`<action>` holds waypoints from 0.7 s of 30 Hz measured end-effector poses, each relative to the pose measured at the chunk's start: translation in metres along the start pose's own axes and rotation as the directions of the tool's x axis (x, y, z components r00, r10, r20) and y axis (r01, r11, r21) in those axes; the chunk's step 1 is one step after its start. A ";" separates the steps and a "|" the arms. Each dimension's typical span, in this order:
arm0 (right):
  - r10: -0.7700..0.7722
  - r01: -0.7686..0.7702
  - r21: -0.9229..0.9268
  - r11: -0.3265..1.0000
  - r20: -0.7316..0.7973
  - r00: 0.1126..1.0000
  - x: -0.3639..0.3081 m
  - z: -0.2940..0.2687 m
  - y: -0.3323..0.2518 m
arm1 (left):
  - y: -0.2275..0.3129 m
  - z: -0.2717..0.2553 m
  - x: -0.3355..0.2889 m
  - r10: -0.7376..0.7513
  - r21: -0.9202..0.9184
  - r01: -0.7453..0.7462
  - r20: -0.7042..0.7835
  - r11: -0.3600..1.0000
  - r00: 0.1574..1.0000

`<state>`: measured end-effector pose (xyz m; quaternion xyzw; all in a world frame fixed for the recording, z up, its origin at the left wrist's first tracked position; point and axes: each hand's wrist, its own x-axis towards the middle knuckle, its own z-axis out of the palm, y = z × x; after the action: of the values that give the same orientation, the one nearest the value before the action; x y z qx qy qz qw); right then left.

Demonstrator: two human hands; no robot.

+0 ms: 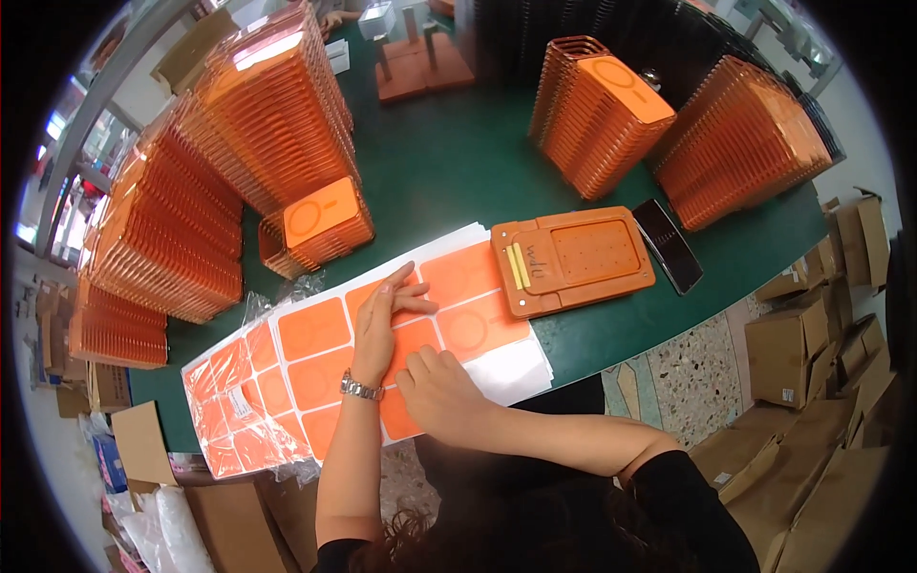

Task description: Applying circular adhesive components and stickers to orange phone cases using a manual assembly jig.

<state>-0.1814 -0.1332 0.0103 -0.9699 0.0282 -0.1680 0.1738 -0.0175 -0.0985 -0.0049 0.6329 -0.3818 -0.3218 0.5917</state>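
Note:
A stack of white sheets printed with orange rounded panels lies along the near side of the green table. My left hand, a metal watch on its wrist, rests on the top sheet with its fingers stretched out and apart. Just right of it, my right hand presses its curled fingers against an orange panel. Whatever may be between those fingertips is hidden. Past the sheets' right end sits an orange fixture block with a shallow recess and a yellow strip.
Tall stacks of orange-framed trays or cases line the left; more stacks stand back right. A short stack is nearer. A dark phone lies beside the block. Clear plastic wrap covers the sheets' left end. Cardboard boxes crowd the right floor.

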 end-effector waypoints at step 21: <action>0.139 -0.235 -0.138 0.962 -0.495 0.858 -0.084 -0.184 0.137 | 0.044 -0.079 0.005 0.200 0.542 0.012 -0.331 0.840 0.922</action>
<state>-0.3213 -0.3124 0.0987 -0.9025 0.1812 -0.3820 0.0820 0.0482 -0.0632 0.0460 0.8019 -0.3670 -0.0460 0.4693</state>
